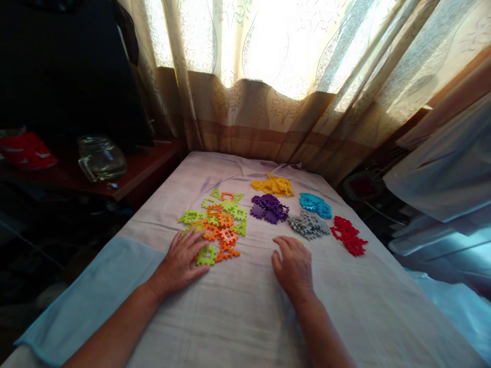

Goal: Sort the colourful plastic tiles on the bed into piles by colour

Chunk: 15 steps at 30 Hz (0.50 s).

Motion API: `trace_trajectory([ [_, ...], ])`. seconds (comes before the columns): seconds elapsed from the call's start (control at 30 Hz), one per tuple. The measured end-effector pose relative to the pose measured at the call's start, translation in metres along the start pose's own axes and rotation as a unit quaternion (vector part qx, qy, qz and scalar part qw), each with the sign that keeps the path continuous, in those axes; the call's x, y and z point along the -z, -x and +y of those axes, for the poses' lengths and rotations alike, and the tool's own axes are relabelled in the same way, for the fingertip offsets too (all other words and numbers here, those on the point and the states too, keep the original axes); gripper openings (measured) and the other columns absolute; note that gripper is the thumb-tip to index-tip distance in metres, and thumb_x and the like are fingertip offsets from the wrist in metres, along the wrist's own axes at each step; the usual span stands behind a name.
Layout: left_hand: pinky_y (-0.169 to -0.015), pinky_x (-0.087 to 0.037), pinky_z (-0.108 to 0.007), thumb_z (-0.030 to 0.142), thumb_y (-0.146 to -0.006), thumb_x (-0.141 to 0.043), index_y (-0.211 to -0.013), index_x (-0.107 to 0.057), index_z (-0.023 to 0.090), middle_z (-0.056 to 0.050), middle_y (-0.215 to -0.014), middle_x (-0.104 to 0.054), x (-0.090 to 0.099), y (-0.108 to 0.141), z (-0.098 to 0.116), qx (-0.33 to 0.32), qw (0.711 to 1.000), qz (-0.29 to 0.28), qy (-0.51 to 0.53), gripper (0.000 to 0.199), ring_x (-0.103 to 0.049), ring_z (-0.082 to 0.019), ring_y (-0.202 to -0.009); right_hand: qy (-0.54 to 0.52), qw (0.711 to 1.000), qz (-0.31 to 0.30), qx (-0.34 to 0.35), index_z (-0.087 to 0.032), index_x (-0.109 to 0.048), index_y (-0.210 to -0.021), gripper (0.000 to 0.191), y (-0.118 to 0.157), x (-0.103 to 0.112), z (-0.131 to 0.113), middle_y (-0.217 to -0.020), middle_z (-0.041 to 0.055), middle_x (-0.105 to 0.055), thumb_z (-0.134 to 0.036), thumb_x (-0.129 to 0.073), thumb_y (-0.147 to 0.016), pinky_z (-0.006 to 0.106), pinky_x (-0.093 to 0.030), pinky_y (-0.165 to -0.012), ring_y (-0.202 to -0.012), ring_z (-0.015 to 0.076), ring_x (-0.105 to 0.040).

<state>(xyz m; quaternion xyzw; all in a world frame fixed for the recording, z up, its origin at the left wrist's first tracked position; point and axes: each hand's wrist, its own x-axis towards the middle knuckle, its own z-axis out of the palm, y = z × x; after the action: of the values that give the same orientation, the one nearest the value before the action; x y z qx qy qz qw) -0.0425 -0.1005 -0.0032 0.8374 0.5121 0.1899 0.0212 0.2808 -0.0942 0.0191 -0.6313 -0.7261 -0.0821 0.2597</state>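
My left hand (183, 259) lies with its fingers spread at the lower left edge of a mixed heap of green pieces (206, 255) and orange pieces (227, 236), its fingertips touching some of them. My right hand (293, 263) rests on the cloth with its fingers slightly curled and apart, holding nothing. Beyond it is a pile of purple pieces (269, 208), with yellow pieces (273, 185) behind. Grey pieces (309, 225) lie just past my right hand, blue pieces (315, 205) behind them, and red pieces (349, 235) farther right.
A light cloth (245, 306) covers the table, and a pale blue cloth (111, 278) lies at its left. On a dark red desk (148, 166) at the left stand a glass jug (102, 158) and a red item (27, 151). Curtains (245, 112) hang behind.
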Motion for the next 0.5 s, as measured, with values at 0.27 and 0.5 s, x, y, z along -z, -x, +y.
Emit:
trace_trajectory([
  [0.27, -0.115, -0.024, -0.056, 0.044, -0.089, -0.047, -0.123, -0.061, 0.028, -0.009, -0.149, -0.045, 0.005, 0.0, -0.009, 0.044, 0.998, 0.03, -0.017, 0.04, -0.034, -0.028, -0.141, -0.183, 0.956, -0.111, 0.202, -0.024, -0.064, -0.11, 0.029, -0.002, -0.028, -0.099, -0.121, 0.0059, -0.065, -0.026, -0.064, -0.081, 0.042, -0.037, -0.101, -0.119, 0.025, -0.049],
  [0.5, -0.114, -0.028, -0.055, 0.04, -0.089, -0.047, -0.116, -0.064, 0.026, -0.009, -0.143, -0.052, 0.003, 0.0, -0.008, 0.057, 0.997, 0.05, -0.027, 0.035, -0.039, -0.028, -0.138, -0.176, 0.949, -0.168, 0.203, -0.025, -0.064, -0.107, 0.03, -0.009, -0.035, -0.115, -0.117, 0.0045, -0.066, -0.033, -0.069, -0.079, 0.046, -0.032, -0.104, -0.121, 0.0265, -0.047],
])
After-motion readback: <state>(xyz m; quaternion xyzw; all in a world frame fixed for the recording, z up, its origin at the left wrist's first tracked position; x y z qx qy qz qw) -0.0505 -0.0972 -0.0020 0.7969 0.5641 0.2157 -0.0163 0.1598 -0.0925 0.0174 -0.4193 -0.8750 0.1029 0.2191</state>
